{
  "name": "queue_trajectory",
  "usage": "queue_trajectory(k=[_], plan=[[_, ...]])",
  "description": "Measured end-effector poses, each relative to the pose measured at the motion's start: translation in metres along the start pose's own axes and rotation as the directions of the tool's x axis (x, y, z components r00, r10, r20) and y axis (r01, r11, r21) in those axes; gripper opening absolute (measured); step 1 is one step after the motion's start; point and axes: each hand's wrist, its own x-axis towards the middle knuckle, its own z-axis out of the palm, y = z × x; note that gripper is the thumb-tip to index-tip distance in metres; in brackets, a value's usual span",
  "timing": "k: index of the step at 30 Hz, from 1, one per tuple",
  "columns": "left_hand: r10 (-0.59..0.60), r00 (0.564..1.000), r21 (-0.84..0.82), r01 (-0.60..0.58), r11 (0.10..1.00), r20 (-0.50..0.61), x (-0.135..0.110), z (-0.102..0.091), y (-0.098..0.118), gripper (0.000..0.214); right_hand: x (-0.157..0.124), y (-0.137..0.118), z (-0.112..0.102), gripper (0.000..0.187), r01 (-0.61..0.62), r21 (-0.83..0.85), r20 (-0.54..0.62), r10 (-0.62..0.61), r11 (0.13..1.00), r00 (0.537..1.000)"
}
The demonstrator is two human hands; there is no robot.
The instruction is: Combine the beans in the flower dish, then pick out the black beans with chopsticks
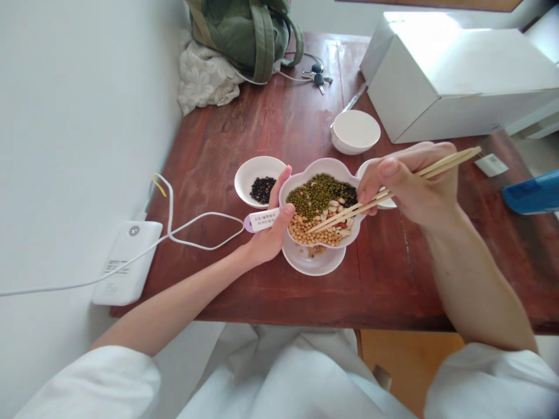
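My left hand point(274, 231) grips a flower-shaped dish point(321, 164) by its left side, thumb over the rim, near a labelled tab. Inside lie green mung beans point(312, 195), yellow soybeans point(299, 228), black beans point(348, 195) and pale peanuts point(343, 209). My right hand point(410, 180) is closed round a pair of wooden chopsticks point(375, 199), their tips among the soybeans. Beneath the dish is a white bowl point(313, 266) with some soybeans. To the left a bowl point(244, 177) holds black beans point(262, 190). Another white bowl point(388, 203) is mostly hidden behind my right hand.
A white bowl point(356, 132) stands farther back, beside a large white box point(406, 87). Keys point(318, 77), a green bag point(236, 41) and floral cloth point(205, 78) lie at the back. A power bank point(128, 262) with a cable sits left; a blue object point(533, 194) is right.
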Motion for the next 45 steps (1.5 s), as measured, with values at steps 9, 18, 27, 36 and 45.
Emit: queue_trajectory(k=[9,18,27,36,45], plan=[[0.024,1.0,-0.014,-0.025,1.0,-0.009,0.002,0.002,-0.002,0.063,0.001,-0.001,0.002,0.046,-0.01,0.007,-0.051,0.01,1.0,0.999],[0.033,0.999,-0.007,-0.033,0.999,-0.019,0.002,0.0,-0.006,0.063,0.002,-0.001,0.002,0.046,0.014,-0.004,-0.089,-0.014,1.0,0.996],[0.02,0.999,0.012,-0.019,1.0,-0.04,0.002,0.002,-0.002,0.064,0.001,0.0,0.004,0.045,0.022,0.062,-0.085,-0.017,0.998,0.996],[0.008,0.999,0.002,-0.008,1.0,-0.048,0.002,0.002,-0.003,0.068,0.001,-0.004,0.007,0.044,0.01,0.054,-0.092,-0.005,0.999,0.996],[0.029,0.999,0.003,-0.029,1.0,-0.036,0.003,0.002,-0.002,0.068,0.001,-0.004,0.002,0.045,0.058,-0.009,-0.132,-0.059,0.998,0.99]])
